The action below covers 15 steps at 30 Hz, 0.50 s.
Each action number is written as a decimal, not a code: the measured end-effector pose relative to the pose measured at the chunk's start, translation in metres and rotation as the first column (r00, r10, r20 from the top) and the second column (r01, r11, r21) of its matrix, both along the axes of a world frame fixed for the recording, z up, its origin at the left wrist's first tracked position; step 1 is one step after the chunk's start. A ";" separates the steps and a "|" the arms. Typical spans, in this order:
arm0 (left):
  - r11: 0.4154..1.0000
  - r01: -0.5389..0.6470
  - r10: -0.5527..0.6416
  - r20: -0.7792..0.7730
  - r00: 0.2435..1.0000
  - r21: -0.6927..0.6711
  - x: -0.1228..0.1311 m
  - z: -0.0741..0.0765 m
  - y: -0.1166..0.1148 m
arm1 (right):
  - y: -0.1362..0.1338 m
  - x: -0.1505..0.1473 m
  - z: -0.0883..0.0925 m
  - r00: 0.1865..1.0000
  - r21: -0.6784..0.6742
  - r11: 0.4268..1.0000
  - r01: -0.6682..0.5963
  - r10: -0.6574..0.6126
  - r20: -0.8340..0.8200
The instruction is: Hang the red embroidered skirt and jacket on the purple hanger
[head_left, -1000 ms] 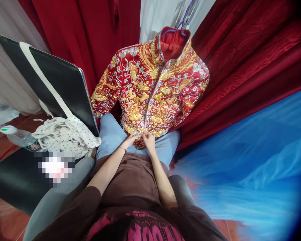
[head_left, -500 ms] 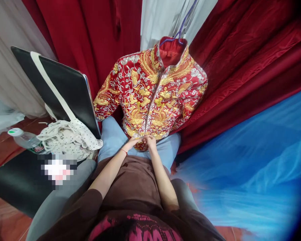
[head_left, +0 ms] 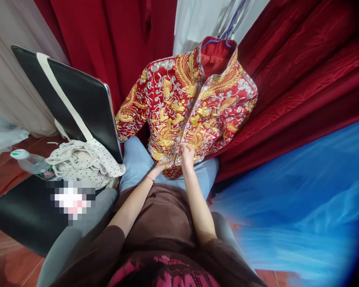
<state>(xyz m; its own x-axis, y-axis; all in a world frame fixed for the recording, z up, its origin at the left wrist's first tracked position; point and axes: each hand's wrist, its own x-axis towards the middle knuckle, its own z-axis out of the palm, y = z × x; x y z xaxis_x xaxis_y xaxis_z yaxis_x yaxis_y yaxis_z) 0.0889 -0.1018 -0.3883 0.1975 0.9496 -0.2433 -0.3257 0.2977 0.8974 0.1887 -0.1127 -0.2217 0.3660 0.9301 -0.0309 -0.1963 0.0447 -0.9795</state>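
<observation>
A red jacket [head_left: 167, 107] with dense gold and silver embroidery hangs in front of me on a purple hanger [head_left: 227, 36]. Its lower part rests at my lap between my knees. With closed fingers, my left hand [head_left: 160, 166] holds the jacket's front edge near the hem. My right hand [head_left: 186, 154] is a little higher, pinched in front of the jacket's centre opening. Whatever sits between its fingertips is too small to make out. Parts of the hem are hidden behind both hands.
To the left stands a black chair [head_left: 24, 215] with a dotted white cloth bag [head_left: 80, 159], a plastic bottle [head_left: 32, 163] and a blurred-out item on its seat. Red curtains [head_left: 287, 79] hang behind and to the right. Blue tulle [head_left: 302, 199] spreads at the right.
My right hand has risen from the hem along the jacket's front opening, away from my left hand. My left hand stays near the hem. The whole view has shifted slightly.
</observation>
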 end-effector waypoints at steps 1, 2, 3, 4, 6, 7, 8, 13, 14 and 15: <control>1.000 0.001 -0.001 0.010 1.000 -0.008 -0.001 -0.001 0.000 | 0.005 0.000 0.016 1.000 0.067 0.998 -0.010 0.010 -0.004; 1.000 -0.001 0.001 0.019 1.000 -0.014 -0.001 -0.001 0.000 | 0.010 0.000 0.033 1.000 0.136 0.991 -0.018 0.019 -0.006; 1.000 -0.007 0.007 0.023 1.000 -0.020 -0.001 -0.002 0.001 | 0.015 0.001 0.051 1.000 0.203 0.979 -0.021 0.023 -0.008; 0.999 -0.013 0.013 0.022 1.000 -0.031 -0.002 -0.002 0.001 | 0.019 0.002 0.068 1.000 0.259 0.966 -0.023 0.025 -0.006; 0.998 -0.009 0.010 0.002 1.000 -0.056 -0.002 -0.001 0.002 | 0.027 0.004 0.100 1.000 0.317 0.948 -0.027 0.025 0.010; 0.998 0.000 -0.001 -0.014 1.000 -0.067 -0.002 0.000 0.002 | 0.030 0.005 0.112 0.999 0.322 0.946 -0.034 0.028 0.025; 0.997 0.012 -0.014 -0.035 0.999 -0.079 -0.002 0.002 0.001 | 0.032 0.006 0.122 0.999 0.316 0.948 -0.044 0.034 0.040; 0.977 0.140 -0.170 -0.190 0.967 -0.161 -0.008 0.019 -0.005 | 0.029 0.010 0.133 0.996 0.268 0.960 -0.085 0.079 0.034; 0.966 0.186 -0.227 -0.244 0.943 -0.177 -0.010 0.025 -0.006 | 0.028 0.011 0.131 0.996 0.263 0.960 -0.092 0.087 0.030; 0.956 0.226 -0.275 -0.311 0.910 -0.185 -0.011 0.033 -0.006 | 0.027 0.013 0.130 0.995 0.261 0.960 -0.101 0.097 0.030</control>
<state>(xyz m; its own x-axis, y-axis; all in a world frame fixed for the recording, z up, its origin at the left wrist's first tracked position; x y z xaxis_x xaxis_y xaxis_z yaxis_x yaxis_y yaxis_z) 0.0779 -0.1078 -0.3553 0.3100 0.8301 -0.4635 0.0832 0.4620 0.8830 0.2012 -0.0855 -0.0921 0.2703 0.9365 0.2234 -0.1964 0.2808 -0.9395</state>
